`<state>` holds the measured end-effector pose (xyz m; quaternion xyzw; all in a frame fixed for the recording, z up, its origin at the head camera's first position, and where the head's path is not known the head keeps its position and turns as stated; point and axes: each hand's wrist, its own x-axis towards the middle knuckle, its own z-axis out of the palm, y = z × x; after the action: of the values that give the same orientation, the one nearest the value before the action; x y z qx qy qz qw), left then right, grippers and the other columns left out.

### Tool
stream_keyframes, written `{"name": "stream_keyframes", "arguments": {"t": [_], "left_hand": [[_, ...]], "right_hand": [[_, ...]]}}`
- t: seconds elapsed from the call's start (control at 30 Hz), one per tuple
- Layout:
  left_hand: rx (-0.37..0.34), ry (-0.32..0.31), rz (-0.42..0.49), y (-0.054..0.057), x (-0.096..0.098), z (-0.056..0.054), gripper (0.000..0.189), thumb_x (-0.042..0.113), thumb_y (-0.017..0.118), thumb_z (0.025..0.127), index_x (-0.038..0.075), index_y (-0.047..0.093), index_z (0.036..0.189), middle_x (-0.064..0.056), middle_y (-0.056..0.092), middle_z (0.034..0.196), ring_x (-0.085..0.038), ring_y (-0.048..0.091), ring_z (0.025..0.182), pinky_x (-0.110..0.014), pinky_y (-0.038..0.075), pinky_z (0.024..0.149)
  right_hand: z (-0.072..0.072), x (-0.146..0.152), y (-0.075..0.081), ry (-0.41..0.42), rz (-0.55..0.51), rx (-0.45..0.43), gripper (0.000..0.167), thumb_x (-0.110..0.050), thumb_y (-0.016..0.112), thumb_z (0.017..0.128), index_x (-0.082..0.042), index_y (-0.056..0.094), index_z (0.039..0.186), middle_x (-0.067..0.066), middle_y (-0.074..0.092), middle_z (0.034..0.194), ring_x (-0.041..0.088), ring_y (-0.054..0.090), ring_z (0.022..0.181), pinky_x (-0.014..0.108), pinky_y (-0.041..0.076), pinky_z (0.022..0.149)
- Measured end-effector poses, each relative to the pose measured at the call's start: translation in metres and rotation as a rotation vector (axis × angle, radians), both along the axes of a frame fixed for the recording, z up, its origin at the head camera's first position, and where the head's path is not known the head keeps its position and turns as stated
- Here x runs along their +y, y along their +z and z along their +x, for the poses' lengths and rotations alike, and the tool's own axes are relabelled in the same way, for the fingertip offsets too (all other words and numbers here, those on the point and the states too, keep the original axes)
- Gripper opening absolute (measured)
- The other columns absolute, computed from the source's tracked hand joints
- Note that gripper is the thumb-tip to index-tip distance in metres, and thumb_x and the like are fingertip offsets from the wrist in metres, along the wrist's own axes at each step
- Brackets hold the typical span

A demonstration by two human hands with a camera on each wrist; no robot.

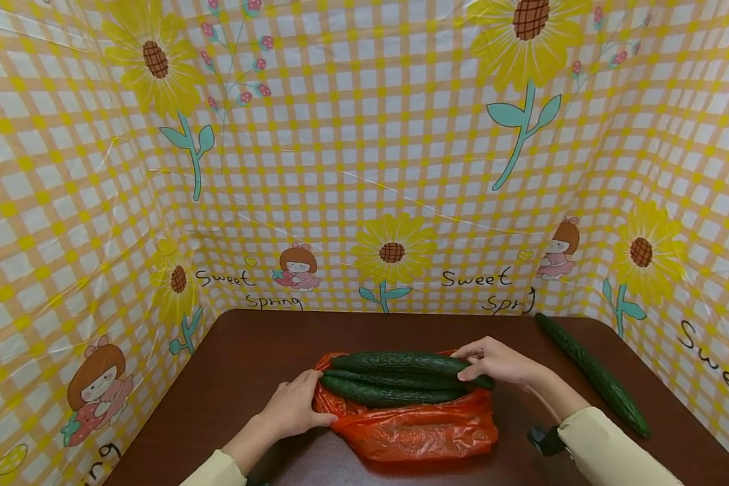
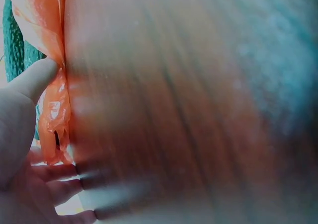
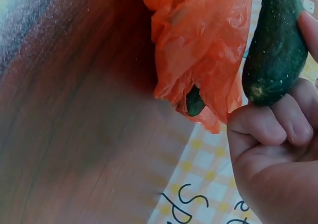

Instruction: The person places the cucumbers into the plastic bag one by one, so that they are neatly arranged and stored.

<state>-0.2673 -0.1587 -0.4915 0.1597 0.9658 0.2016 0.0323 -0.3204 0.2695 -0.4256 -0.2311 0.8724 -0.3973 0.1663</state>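
An orange plastic bag (image 1: 422,432) lies on the table with its top side open, and three long dark green cucumbers lie side by side in it. My right hand (image 1: 498,361) grips the right end of the farthest cucumber (image 1: 401,363), thumb on one side and fingers curled at the other. In the right wrist view, that cucumber's end (image 3: 276,60) stands clear of the bag's edge. My left hand (image 1: 291,406) rests against the bag's left end, fingers spread. In the left wrist view its thumb (image 2: 37,77) lies along the orange plastic.
Another cucumber (image 1: 592,374) lies slantwise on the right of the dark brown table (image 1: 261,344). A checked sheet (image 1: 364,169) with sunflowers rises like walls at the back and both sides.
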Motion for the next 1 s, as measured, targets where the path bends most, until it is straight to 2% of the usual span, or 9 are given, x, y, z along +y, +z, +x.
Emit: {"name": "stream_keyframes", "arguments": {"t": [0.23, 0.43, 0.47, 0.53, 0.6, 0.67, 0.7, 0.83, 1.0], "left_hand": [[0.001, -0.01, 0.017, 0.001, 0.0, 0.002, 0.093, 0.06, 0.078, 0.08, 0.004, 0.045, 0.147, -0.02, 0.049, 0.149, -0.039, 0.051, 0.134, -0.064, 0.037, 0.106], [0.012, -0.018, 0.009, 0.001, 0.0, 0.003, 0.093, 0.061, 0.077, 0.08, 0.003, 0.045, 0.146, -0.02, 0.049, 0.148, -0.039, 0.052, 0.132, -0.063, 0.038, 0.104], [0.012, -0.018, 0.009, 0.001, 0.0, 0.003, 0.093, 0.061, 0.077, 0.08, 0.003, 0.045, 0.146, -0.02, 0.049, 0.148, -0.039, 0.052, 0.132, -0.063, 0.038, 0.104], [0.009, -0.017, 0.012, 0.001, 0.001, 0.003, 0.093, 0.06, 0.077, 0.08, 0.003, 0.044, 0.146, -0.021, 0.049, 0.148, -0.04, 0.052, 0.132, -0.063, 0.038, 0.105], [0.003, -0.018, 0.015, 0.001, 0.001, 0.004, 0.093, 0.06, 0.077, 0.081, 0.003, 0.044, 0.146, -0.022, 0.048, 0.149, -0.04, 0.051, 0.133, -0.063, 0.038, 0.106], [-0.006, -0.02, 0.016, 0.0, 0.001, 0.004, 0.093, 0.061, 0.076, 0.081, 0.003, 0.044, 0.147, -0.022, 0.048, 0.149, -0.04, 0.05, 0.135, -0.064, 0.037, 0.106], [-0.009, -0.021, 0.015, 0.0, 0.001, 0.005, 0.093, 0.061, 0.076, 0.081, 0.003, 0.044, 0.147, -0.022, 0.047, 0.15, -0.04, 0.049, 0.135, -0.064, 0.036, 0.107], [-0.012, -0.014, 0.007, 0.001, 0.001, 0.005, 0.094, 0.062, 0.076, 0.081, 0.004, 0.044, 0.147, -0.023, 0.046, 0.151, -0.04, 0.047, 0.137, -0.064, 0.035, 0.108], [-0.006, -0.006, -0.007, 0.002, 0.0, 0.004, 0.094, 0.062, 0.076, 0.081, 0.003, 0.045, 0.147, -0.023, 0.046, 0.151, -0.04, 0.047, 0.138, -0.063, 0.037, 0.108]], "right_hand": [[-0.005, -0.004, 0.0, 0.025, 0.046, -0.039, 0.05, -0.024, 0.072, 0.093, 0.001, 0.062, 0.135, 0.028, 0.054, 0.143, 0.054, 0.047, 0.133, 0.06, 0.046, 0.101], [-0.01, -0.009, 0.004, 0.036, 0.083, -0.028, 0.049, -0.023, 0.073, 0.092, 0.0, 0.064, 0.134, 0.026, 0.057, 0.141, 0.053, 0.048, 0.132, 0.06, 0.047, 0.101], [-0.011, -0.01, 0.005, 0.038, 0.088, -0.025, 0.049, -0.022, 0.073, 0.092, 0.0, 0.064, 0.134, 0.026, 0.058, 0.14, 0.052, 0.056, 0.122, 0.059, 0.049, 0.098], [-0.013, -0.012, 0.005, 0.061, 0.103, -0.011, 0.048, -0.02, 0.073, 0.092, 0.001, 0.064, 0.134, 0.023, 0.071, 0.111, 0.036, 0.068, 0.084, 0.046, 0.055, 0.08], [-0.015, -0.012, 0.005, 0.098, 0.113, 0.013, 0.047, -0.018, 0.071, 0.093, 0.004, 0.062, 0.134, 0.013, 0.068, 0.076, 0.018, 0.047, 0.053, 0.034, 0.048, 0.064], [-0.015, -0.012, 0.003, 0.134, 0.116, 0.041, 0.047, -0.016, 0.07, 0.094, 0.006, 0.06, 0.135, 0.001, 0.048, 0.053, 0.01, 0.019, 0.046, 0.028, 0.035, 0.056], [-0.016, -0.011, 0.002, 0.151, 0.115, 0.056, 0.047, -0.015, 0.069, 0.095, 0.007, 0.06, 0.136, -0.003, 0.038, 0.048, 0.008, 0.016, 0.045, 0.026, 0.034, 0.053], [-0.014, -0.009, -0.002, 0.152, 0.103, 0.088, 0.046, -0.016, 0.068, 0.096, 0.003, 0.06, 0.137, -0.007, 0.032, 0.049, 0.008, 0.019, 0.045, 0.026, 0.038, 0.056], [-0.012, -0.011, -0.004, 0.101, 0.089, 0.093, 0.046, -0.017, 0.069, 0.095, -0.001, 0.061, 0.137, -0.006, 0.026, 0.053, 0.01, 0.021, 0.046, 0.027, 0.036, 0.054]]}}
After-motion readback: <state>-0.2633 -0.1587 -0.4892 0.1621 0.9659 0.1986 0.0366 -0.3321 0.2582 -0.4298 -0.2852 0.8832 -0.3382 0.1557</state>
